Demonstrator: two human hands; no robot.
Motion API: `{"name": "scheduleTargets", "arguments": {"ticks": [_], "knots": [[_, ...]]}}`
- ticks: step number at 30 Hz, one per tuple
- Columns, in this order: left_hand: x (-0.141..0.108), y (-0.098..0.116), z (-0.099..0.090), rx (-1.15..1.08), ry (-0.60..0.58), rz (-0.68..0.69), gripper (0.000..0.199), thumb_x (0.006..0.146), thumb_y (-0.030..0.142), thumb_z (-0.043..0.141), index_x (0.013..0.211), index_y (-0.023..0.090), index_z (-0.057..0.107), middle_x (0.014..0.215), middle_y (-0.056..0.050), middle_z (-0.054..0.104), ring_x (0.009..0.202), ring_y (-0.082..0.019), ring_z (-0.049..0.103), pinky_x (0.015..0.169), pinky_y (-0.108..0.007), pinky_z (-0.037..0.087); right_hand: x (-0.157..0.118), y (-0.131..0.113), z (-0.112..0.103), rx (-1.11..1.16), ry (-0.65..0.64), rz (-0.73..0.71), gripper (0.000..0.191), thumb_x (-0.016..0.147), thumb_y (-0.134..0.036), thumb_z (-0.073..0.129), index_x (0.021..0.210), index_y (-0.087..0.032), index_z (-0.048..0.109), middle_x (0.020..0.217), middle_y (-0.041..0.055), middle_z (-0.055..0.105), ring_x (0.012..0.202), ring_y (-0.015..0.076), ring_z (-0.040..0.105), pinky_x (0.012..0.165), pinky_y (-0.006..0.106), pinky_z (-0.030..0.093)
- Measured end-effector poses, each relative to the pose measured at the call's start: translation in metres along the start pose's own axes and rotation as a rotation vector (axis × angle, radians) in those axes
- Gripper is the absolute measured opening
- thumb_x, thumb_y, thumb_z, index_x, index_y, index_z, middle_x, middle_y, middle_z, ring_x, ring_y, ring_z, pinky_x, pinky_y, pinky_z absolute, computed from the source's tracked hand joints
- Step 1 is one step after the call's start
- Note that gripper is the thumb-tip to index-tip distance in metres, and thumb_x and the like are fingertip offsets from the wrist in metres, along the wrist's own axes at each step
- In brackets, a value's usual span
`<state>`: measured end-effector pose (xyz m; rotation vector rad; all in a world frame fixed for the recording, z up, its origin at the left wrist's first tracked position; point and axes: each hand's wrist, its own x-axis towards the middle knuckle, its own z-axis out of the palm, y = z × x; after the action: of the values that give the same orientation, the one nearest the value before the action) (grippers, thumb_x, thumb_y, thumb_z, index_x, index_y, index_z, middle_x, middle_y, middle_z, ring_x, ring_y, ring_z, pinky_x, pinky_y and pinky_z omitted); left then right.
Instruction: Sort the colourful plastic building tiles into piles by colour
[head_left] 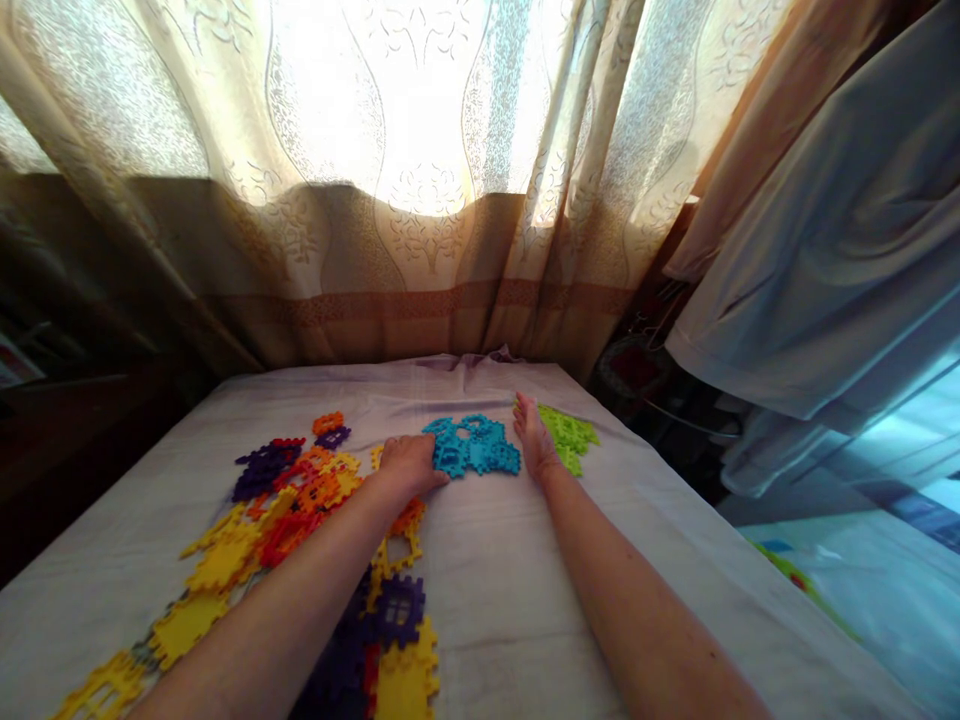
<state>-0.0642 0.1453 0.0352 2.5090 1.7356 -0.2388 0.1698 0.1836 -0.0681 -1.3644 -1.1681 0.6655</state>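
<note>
A pile of interlocking blue plastic building tiles (476,447) lies on the sheet between my two hands. My left hand (411,464) rests at the pile's left edge, thumb apart from the fingers, touching the blue tiles; its fingertips are partly hidden. On the other side, my right hand (534,440) stands on its edge with the fingers stretched out, palm toward the blue pile. Just right of it lies a heap of lime-green tiles (568,436), partly behind the hand. Neither hand visibly holds a tile.
Yellow tiles (225,553), orange tiles (319,490) and purple tiles (266,468) spread over the left of the white sheet (510,600), some under my left forearm. A patterned curtain (420,250) hangs behind. Pale clothes (810,230) hang at the right.
</note>
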Motion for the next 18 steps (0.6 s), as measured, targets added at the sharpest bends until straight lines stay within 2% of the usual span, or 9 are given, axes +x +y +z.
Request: {"name": "scheduleTargets", "arguments": {"ticks": [5,10,13,16,18], "knots": [[-0.004,0.001,-0.003,-0.011,0.044,-0.006,0.057,0.073,0.051,0.065,0.123,0.023,0.055,0.126,-0.012,0.064,0.118,-0.031,0.057,0.097,-0.040,0.043,0.002,0.003,-0.003,-0.081,0.041,-0.083,0.077,0.093,-0.065,0.011,0.144,-0.017,0.044,0.145,0.0132,0.048,0.134,0.0247,0.044,0.109,0.046,0.037],[0.005,-0.012,0.002,-0.053,0.032,-0.012,0.085,0.068,0.050,0.070,0.139,0.015,0.040,0.146,-0.020,0.045,0.134,-0.035,0.043,0.107,-0.046,0.036,-0.007,-0.003,0.017,-0.207,0.024,-0.185,0.072,0.092,-0.064,0.022,0.130,-0.015,0.059,0.135,0.0137,0.057,0.131,0.0255,0.046,0.115,0.046,0.029],[0.017,-0.018,0.010,-0.111,-0.030,0.066,0.092,0.070,0.050,0.069,0.147,0.022,0.028,0.155,-0.014,0.033,0.141,-0.029,0.035,0.114,-0.048,0.026,-0.008,-0.007,0.029,-0.262,0.022,-0.218,0.068,0.092,-0.061,0.026,0.122,-0.015,0.065,0.128,0.0151,0.062,0.127,0.0271,0.049,0.114,0.048,0.030],[0.029,-0.018,0.018,-0.163,-0.059,0.146,0.089,0.072,0.047,0.067,0.148,0.027,0.025,0.156,-0.009,0.034,0.141,-0.026,0.035,0.117,-0.052,0.017,-0.007,-0.009,0.034,-0.297,0.024,-0.241,0.062,0.093,-0.059,0.027,0.117,-0.019,0.067,0.123,0.0113,0.065,0.122,0.0244,0.053,0.111,0.044,0.033],[0.034,-0.013,0.022,-0.189,-0.056,0.187,0.087,0.073,0.046,0.066,0.148,0.027,0.025,0.155,-0.009,0.035,0.141,-0.026,0.035,0.118,-0.054,0.014,-0.007,-0.008,0.033,-0.319,0.039,-0.255,0.062,0.094,-0.058,0.026,0.115,-0.018,0.068,0.120,0.0117,0.066,0.119,0.0235,0.055,0.110,0.042,0.036]]}}
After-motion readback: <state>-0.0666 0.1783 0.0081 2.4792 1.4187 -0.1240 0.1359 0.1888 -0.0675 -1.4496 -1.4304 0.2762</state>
